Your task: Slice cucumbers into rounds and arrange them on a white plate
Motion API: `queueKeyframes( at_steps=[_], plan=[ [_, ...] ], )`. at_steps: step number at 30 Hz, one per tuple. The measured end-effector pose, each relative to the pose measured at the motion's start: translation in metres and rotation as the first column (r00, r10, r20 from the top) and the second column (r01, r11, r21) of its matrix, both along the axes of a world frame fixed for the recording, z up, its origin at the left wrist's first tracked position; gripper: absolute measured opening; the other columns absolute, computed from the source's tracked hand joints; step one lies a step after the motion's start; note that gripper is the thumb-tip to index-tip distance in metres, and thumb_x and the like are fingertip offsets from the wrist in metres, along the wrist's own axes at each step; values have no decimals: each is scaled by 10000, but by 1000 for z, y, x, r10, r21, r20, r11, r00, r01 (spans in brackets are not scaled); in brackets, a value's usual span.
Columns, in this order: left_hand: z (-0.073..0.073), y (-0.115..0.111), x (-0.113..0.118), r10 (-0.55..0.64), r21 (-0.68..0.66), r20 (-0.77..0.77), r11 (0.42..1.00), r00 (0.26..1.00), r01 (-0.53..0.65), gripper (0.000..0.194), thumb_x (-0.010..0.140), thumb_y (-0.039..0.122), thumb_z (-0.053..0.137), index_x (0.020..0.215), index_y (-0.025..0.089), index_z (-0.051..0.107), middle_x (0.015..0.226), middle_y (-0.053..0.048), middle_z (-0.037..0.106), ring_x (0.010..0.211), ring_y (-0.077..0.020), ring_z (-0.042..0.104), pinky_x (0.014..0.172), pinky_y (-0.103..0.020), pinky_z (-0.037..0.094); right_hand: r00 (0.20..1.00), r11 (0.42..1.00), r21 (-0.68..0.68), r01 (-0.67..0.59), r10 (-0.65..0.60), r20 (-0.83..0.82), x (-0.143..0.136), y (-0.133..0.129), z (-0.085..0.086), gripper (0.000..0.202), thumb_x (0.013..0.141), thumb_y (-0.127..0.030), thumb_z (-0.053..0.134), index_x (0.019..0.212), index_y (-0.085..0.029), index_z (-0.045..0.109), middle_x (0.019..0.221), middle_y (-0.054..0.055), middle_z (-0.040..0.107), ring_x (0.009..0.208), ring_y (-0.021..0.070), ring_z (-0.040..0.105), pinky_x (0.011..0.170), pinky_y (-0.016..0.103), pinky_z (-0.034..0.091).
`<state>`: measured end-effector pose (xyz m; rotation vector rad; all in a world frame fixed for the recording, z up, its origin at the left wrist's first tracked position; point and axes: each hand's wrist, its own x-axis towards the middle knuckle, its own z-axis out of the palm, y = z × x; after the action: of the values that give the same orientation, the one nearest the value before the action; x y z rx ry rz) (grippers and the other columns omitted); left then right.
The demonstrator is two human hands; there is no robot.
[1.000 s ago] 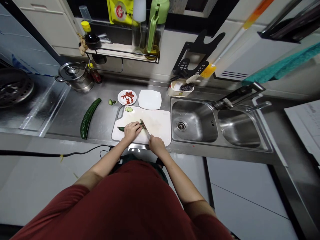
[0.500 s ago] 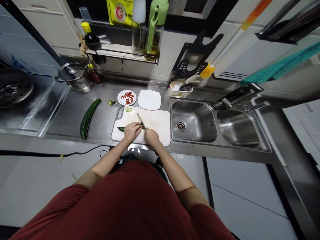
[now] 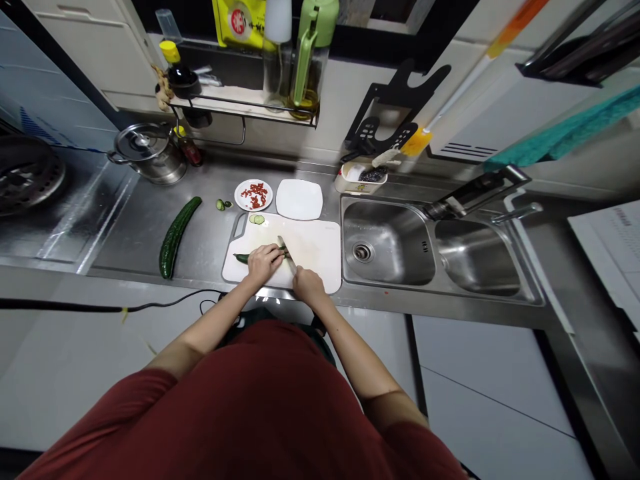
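Observation:
My left hand (image 3: 265,262) is closed over a piece of cucumber (image 3: 241,258) that lies on the white cutting board (image 3: 320,243). Part of the cucumber is hidden under the fingers. My right hand (image 3: 307,284) grips a kitchen knife (image 3: 291,261) by its handle, its blade slanting up and left, right beside the left fingertips at the cucumber's cut end. A couple of pale cucumber slices (image 3: 257,219) lie near the board's top left corner. Left of the board, a whole cucumber (image 3: 179,237) rests on the steel counter.
Behind the board stand a plate of chopped red pieces (image 3: 247,189) and a bare white plate (image 3: 299,199). Cucumber ends (image 3: 221,205) lie beside them. A steel pot (image 3: 159,163) is at back left, a double sink (image 3: 390,230) at right. Bottles stand on a wall shelf (image 3: 235,103).
My right hand has drawn the knife slightly toward me and to the right. My left hand stays in place on the cucumber.

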<state>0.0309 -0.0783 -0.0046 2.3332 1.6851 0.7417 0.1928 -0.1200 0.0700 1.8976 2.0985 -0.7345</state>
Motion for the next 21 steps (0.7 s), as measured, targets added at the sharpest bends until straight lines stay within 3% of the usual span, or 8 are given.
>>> queueKeyframes(
  at_steps=[14, 21],
  plan=[
    [0, 0, 0, 0, 13, -7, 1000, 1000, 0, 239, 897, 369, 501, 964, 279, 712, 1082, -25, 673, 947, -191, 587, 807, -335, 413, 999, 998, 62, 15, -12, -48, -21, 31, -6, 280, 933, -169, 340, 1131, -120, 532, 1046, 148, 660, 984, 226, 631, 823, 297, 452],
    [2, 0, 0, 3, 4, -12, 1000, 1000, -3, 239, 895, 383, 503, 957, 289, 714, 1074, -29, 671, 942, -189, 587, 795, -338, 415, 1000, 999, 45, 0, 0, -16, -13, 17, -4, 254, 925, -160, 361, 1098, -124, 544, 1020, 145, 667, 966, 237, 640, 804, 310, 464]
  ],
)
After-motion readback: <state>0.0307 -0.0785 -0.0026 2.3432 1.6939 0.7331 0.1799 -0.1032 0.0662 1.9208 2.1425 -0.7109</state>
